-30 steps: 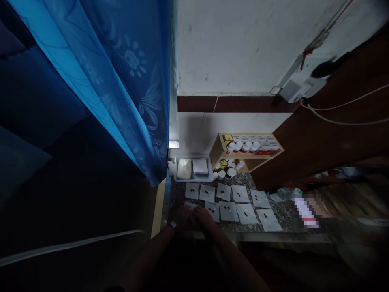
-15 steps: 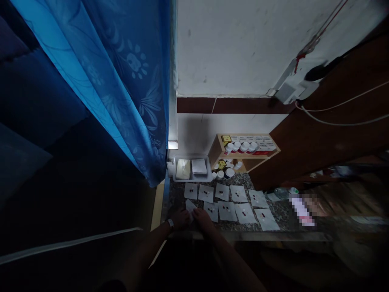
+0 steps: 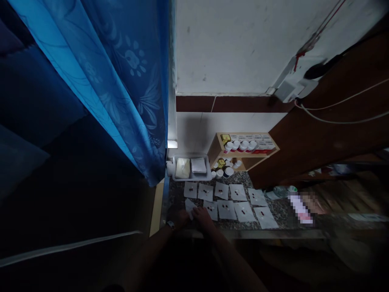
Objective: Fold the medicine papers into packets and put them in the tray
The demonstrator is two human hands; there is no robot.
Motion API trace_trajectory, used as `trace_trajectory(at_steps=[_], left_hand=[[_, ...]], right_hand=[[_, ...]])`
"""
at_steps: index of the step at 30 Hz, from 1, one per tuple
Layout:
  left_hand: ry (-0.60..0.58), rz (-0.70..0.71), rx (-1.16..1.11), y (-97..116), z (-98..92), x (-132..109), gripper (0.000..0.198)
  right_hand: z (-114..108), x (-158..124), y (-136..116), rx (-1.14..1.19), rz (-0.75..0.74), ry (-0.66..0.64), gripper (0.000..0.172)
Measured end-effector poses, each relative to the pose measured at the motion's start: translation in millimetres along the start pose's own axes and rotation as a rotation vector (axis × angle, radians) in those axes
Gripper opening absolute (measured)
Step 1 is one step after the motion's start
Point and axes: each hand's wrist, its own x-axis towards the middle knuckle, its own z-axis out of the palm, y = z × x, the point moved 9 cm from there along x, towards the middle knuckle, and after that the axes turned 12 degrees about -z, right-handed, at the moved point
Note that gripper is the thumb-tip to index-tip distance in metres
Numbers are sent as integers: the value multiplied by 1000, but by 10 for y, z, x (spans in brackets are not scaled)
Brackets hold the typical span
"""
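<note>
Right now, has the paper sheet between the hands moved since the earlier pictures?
Yes: the sheet shows more now, its top corner nearer the sheet above it on the granite counter.

A pixelated patch [image 3: 300, 208] hides whatever lies at the right of the counter [image 3: 176, 194]; the dark and red specks [image 3: 244, 212] on the paper squares [image 3: 226, 215] are too small to identify.
</note>
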Motion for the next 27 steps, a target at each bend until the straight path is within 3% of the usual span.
trace_trajectory(at_steps=[4, 9, 18, 23, 27], left_hand=[[22, -227, -101, -131, -58, -23, 16], [74, -366, -280, -191, -124, -3, 18], [195, -537, -580, -314, -149, 27, 14], [217, -570, -626, -365, -153, 38, 9], [229, -644, -674, -461, -119, 41, 17]], right_hand=[[-25, 2, -16, -8, 17, 14, 26], [-18, 59, 22, 55, 128, 10, 22], [4, 86, 238, 300, 326, 21, 20], [12, 154, 286, 277, 358, -2, 17], [24, 198, 313, 255, 390, -40, 17]])
